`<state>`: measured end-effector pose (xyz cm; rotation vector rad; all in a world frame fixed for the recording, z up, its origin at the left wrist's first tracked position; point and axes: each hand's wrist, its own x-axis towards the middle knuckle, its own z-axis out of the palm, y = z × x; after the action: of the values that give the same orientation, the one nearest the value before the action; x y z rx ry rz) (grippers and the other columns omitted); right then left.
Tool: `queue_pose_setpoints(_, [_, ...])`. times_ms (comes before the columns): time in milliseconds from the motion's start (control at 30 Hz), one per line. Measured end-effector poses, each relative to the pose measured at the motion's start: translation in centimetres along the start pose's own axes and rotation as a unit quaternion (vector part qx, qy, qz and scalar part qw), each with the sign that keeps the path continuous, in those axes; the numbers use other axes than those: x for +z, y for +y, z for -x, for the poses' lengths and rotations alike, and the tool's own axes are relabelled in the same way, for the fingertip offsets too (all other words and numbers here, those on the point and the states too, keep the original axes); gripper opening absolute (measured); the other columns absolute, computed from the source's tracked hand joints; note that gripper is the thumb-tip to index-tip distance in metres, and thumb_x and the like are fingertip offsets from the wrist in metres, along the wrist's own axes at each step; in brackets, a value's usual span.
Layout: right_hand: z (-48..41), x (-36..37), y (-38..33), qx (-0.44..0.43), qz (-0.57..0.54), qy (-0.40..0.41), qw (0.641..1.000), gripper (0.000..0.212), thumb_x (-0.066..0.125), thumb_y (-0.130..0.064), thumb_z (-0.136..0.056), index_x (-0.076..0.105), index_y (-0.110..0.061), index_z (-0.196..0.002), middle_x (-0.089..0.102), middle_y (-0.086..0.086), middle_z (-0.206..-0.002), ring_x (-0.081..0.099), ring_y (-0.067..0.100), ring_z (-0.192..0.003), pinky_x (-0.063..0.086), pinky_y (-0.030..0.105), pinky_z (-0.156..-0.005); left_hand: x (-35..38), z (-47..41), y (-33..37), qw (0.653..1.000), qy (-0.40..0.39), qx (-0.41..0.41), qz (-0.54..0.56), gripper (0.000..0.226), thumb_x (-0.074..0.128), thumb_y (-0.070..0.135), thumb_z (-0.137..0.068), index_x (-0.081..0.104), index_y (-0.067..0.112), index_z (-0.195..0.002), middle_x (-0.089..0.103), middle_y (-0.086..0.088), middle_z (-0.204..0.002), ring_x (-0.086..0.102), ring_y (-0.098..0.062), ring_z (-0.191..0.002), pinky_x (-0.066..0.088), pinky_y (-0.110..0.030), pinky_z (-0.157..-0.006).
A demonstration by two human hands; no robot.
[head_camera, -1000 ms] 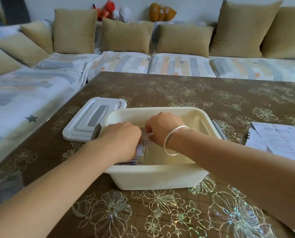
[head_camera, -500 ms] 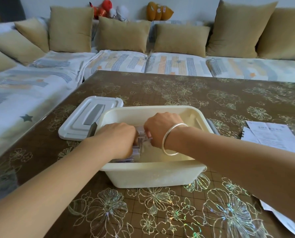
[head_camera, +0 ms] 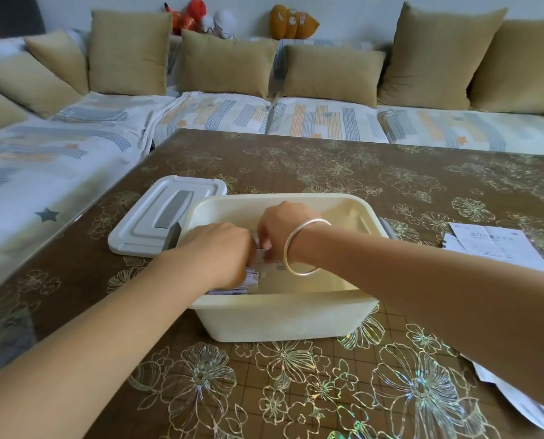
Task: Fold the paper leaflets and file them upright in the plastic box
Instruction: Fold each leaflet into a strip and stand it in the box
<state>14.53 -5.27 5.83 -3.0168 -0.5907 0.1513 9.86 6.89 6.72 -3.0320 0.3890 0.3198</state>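
In the near-left corner of the plastic box, the left hand curls over the folded leaflets, mostly hiding them, while the right hand pinches their top edge, its fingertips out of view.

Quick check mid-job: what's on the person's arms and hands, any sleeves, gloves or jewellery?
Both forearms are bare, no sleeves in view. The left hand and right hand wear no gloves. A plain thin silver bangle circles the right wrist; the left wrist carries nothing. Fingers are partly hidden, so rings cannot be ruled out.
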Motion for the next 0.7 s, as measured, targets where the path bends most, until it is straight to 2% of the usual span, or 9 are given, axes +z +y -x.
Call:
queue_pose_setpoints(100, [0.2, -0.1, -0.8, -0.017, 0.01, 0.019, 1.0, 0.008, 0.063, -0.02, -0.082, 0.066, -0.013, -0.085, 0.058, 0.005, -0.075, 0.057, 0.028, -0.074, 0.038, 0.026, -0.062, -0.1, 0.1, 0.1, 1.0, 0.012, -0.002, 0.005, 0.046, 0.049, 0.006, -0.084, 0.064, 0.03, -0.12, 0.065, 0.0, -0.112, 0.061, -0.024, -0.094, 0.051, -0.034, -0.078])
queue_pose_setpoints(200, [0.6, -0.3, -1.8, -0.025, 0.011, 0.021, 0.999, 0.021, 0.056, -0.014, -0.085, 0.047, -0.013, -0.066, 0.046, 0.005, -0.067, 0.048, 0.027, -0.068, 0.038, 0.028, -0.063, -0.1, 0.6, 0.4, 0.999, 0.039, -0.008, -0.012, 0.037, 0.048, 0.005, -0.088, 0.065, 0.024, -0.115, 0.063, -0.005, -0.109, 0.059, -0.027, -0.093, 0.042, -0.03, -0.071])
queue_pose_setpoints(267, [0.8, -0.6, -2.0, -0.025, 0.007, 0.015, 1.0, 0.023, 0.054, -0.01, -0.085, 0.042, -0.013, -0.065, 0.044, 0.005, -0.067, 0.047, 0.027, -0.069, 0.037, 0.029, -0.064, -0.2, 1.0, 0.7, 0.998, 0.053, -0.009, -0.027, 0.034, 0.048, 0.004, -0.087, 0.065, 0.02, -0.112, 0.062, -0.007, -0.106, 0.058, -0.028, -0.093, 0.039, -0.03, -0.07])
queue_pose_setpoints(333, [0.9, -0.7, -2.1, -0.022, 0.0, 0.007, 1.0, 0.023, 0.057, -0.013, -0.084, 0.044, -0.013, -0.065, 0.043, 0.004, -0.065, 0.046, 0.027, -0.068, 0.037, 0.029, -0.063, -0.4, 1.2, 0.8, 0.997, 0.066, -0.01, -0.035, 0.032, 0.048, 0.004, -0.088, 0.065, 0.02, -0.109, 0.061, -0.007, -0.103, 0.054, -0.027, -0.087, 0.038, -0.029, -0.068])
queue_pose_setpoints(433, [0.6, -0.4, -2.0, -0.003, -0.008, 0.002, 1.0, 0.031, 0.059, -0.019, -0.086, 0.04, -0.014, -0.061, 0.041, 0.002, -0.061, 0.047, 0.027, -0.067, 0.035, 0.028, -0.062, -1.0, 1.4, 0.8, 0.995, 0.083, -0.004, -0.049, 0.025, 0.048, 0.006, -0.091, 0.063, 0.021, -0.104, 0.052, -0.005, -0.092, 0.054, -0.026, -0.09, 0.036, -0.03, -0.07])
queue_pose_setpoints(500, [0.3, -0.1, -2.0, 0.003, -0.02, 0.005, 1.0, 0.033, 0.058, -0.022, -0.087, 0.041, -0.016, -0.06, 0.042, 0.001, -0.06, 0.048, 0.026, -0.067, 0.035, 0.027, -0.061, -1.5, 1.7, 0.7, 0.992, 0.105, 0.005, -0.073, 0.019, 0.049, 0.004, -0.089, 0.053, 0.023, -0.089, 0.045, -0.003, -0.085, 0.051, -0.024, -0.086, 0.035, -0.03, -0.069])
queue_pose_setpoints(567, [0.0, -0.1, -2.2, 0.004, -0.039, 0.005, 0.999, 0.03, 0.058, -0.024, -0.087, 0.046, -0.016, -0.061, 0.047, 0.0, -0.061, 0.05, 0.024, -0.067, 0.033, 0.026, -0.053, -1.9, 1.8, 0.4, 0.987, 0.129, 0.009, -0.099, 0.021, 0.05, 0.002, -0.085, 0.044, 0.02, -0.076, 0.044, 0.0, -0.08, 0.049, -0.023, -0.084, 0.031, -0.03, -0.068])
queue_pose_setpoints(633, [-0.1, 0.0, -2.4, -0.002, -0.062, -0.015, 0.998, 0.024, 0.06, -0.024, -0.086, 0.055, -0.016, -0.065, 0.051, -0.001, -0.061, 0.052, 0.022, -0.066, 0.031, 0.024, -0.047, -2.2, 1.9, -0.4, 0.987, 0.14, 0.011, -0.084, 0.019, 0.05, 0.002, -0.083, 0.053, 0.019, -0.077, 0.046, -0.001, -0.076, 0.048, -0.023, -0.082, 0.028, -0.03, -0.063])
queue_pose_setpoints(700, [0.0, 0.1, -2.4, -0.012, -0.081, -0.039, 0.996, 0.027, 0.063, -0.025, -0.086, 0.055, -0.019, -0.06, 0.051, -0.004, -0.059, 0.054, 0.022, -0.067, 0.033, 0.022, -0.048, -2.4, 1.9, -1.0, 0.989, 0.138, 0.018, -0.039, 0.027, 0.05, 0.002, -0.082, 0.066, 0.023, -0.089, 0.052, -0.001, -0.077, 0.052, -0.023, -0.083, 0.029, -0.03, -0.059])
